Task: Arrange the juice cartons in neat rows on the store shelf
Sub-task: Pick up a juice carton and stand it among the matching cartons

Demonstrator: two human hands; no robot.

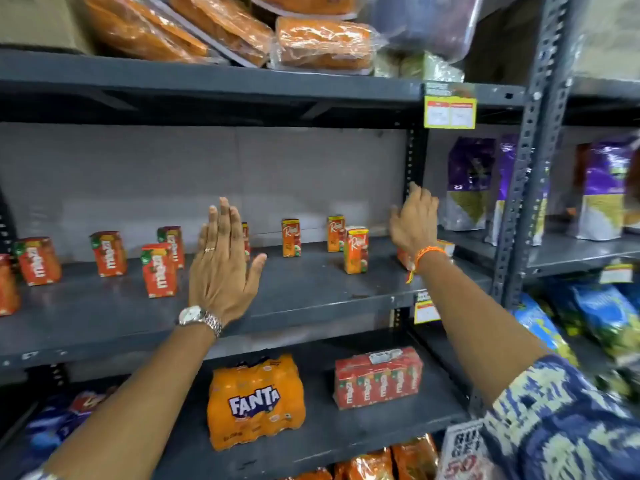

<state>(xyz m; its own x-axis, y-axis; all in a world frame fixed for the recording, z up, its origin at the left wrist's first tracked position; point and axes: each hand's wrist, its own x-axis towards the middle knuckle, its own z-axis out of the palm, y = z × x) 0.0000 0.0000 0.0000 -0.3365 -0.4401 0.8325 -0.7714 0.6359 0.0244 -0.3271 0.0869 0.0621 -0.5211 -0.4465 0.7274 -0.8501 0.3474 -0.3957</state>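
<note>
We hold the left hand [221, 268] flat with fingers spread, empty, over the shelf [311, 289] middle; the right hand [414, 223] hangs loosely apart near the shelf's right end, whether touching the carton behind it we cannot tell. The juice cartons [356, 250] stand scattered along the shelf from left end to right. We judge them light, stiff-walled and tippable; pinch each across its side faces, low down

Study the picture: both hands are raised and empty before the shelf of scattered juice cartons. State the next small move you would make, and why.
Probably lower the right hand onto the carton standing forward of the others and slide it back level with its neighbours. Both hands, including the left hand, are open, and the cartons stand apart, unaligned, on the shelf.
</note>
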